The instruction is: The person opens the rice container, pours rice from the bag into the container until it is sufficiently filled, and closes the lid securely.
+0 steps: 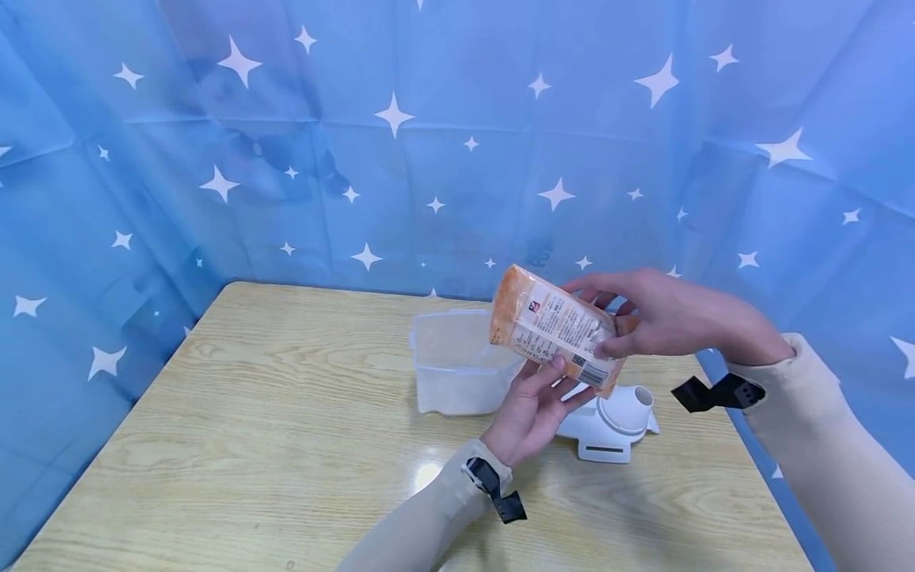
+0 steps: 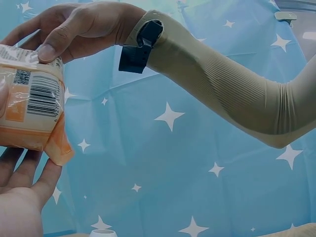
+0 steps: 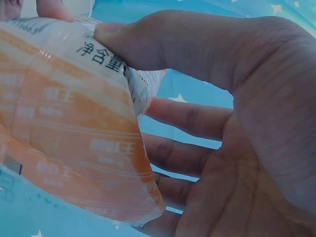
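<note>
An orange and white plastic food packet (image 1: 554,322) is held up tilted above the table, its printed label and barcode facing me. My left hand (image 1: 525,417) holds it from below, with the thumb on its front and the fingers behind. At the packet's right end, my right hand (image 1: 661,314) pinches it between thumb and fingers. The right wrist view shows that thumb (image 3: 133,42) pressed on the label near the folded end. In the left wrist view the barcode side of the packet (image 2: 37,103) lies between both hands.
Behind the packet stands a clear plastic container (image 1: 457,393) on the wooden table (image 1: 272,429). A white plastic piece with a short round tube (image 1: 625,409) sits to the right, partly hidden by the packet. A blue star-patterned curtain (image 1: 465,175) hangs behind the table.
</note>
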